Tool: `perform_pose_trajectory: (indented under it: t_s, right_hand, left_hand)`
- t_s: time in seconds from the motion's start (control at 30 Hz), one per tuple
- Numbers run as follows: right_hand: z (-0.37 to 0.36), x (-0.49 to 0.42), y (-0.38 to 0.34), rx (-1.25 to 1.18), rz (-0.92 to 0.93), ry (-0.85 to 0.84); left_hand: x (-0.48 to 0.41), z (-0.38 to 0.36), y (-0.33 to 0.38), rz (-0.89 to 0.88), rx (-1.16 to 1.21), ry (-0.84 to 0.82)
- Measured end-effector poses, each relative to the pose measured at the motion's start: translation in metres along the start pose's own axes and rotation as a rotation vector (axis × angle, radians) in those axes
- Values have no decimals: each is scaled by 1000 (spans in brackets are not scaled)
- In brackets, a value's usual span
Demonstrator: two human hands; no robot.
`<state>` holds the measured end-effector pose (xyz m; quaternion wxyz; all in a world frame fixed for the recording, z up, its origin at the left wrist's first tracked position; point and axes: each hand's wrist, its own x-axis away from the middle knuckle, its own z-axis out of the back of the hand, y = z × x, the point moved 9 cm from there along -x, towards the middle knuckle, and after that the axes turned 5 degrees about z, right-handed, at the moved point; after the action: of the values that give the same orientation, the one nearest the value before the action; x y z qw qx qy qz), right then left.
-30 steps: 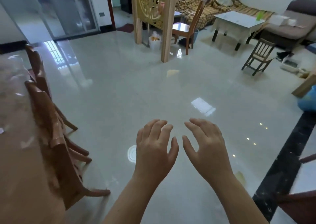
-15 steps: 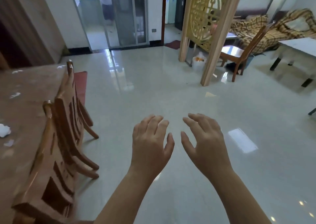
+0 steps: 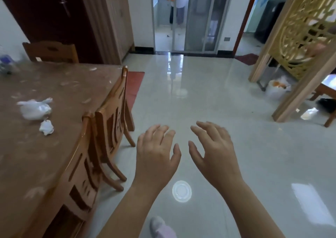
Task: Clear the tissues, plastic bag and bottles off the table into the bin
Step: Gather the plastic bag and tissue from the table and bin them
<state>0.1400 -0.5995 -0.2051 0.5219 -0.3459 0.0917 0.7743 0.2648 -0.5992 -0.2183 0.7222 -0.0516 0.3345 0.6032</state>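
Tissue (image 3: pixel 46 127) and plastic bag (image 3: pixel 35 108), one each, on table (image 3: pixel 54 85)

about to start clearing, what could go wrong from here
The chairs stand between the empty left hand and right hand and the plastic bag and tissue on the table, so a reach may knock them. The white disc on the floor lies near the foot and could cause a slip.

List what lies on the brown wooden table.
A white plastic bag, a crumpled white tissue beside it, scattered white scraps, and blurred shapes, likely clear bottles, at the far corner. The table continues left, out of frame.
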Motion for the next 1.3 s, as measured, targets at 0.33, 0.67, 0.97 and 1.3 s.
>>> perform_pose_trajectory:
  t_s: [0.33, 0.67, 0.97, 1.3]
  right_hand:
    - [-114, -154, 15, -87, 167, -63]
    - [-217, -254, 13, -288, 352, -136]
    - [-297, -354, -8, -546, 590, -180]
    - [-370, -378, -110, -696, 784, -364]
  left_hand:
    - [-130, -41, -102, 189, -79, 100]
    - [-197, -74, -185, 413, -207, 132]
    - [-265, -74, -247, 642, -373, 285]
    - [-218, -35, -333, 936, -518, 449]
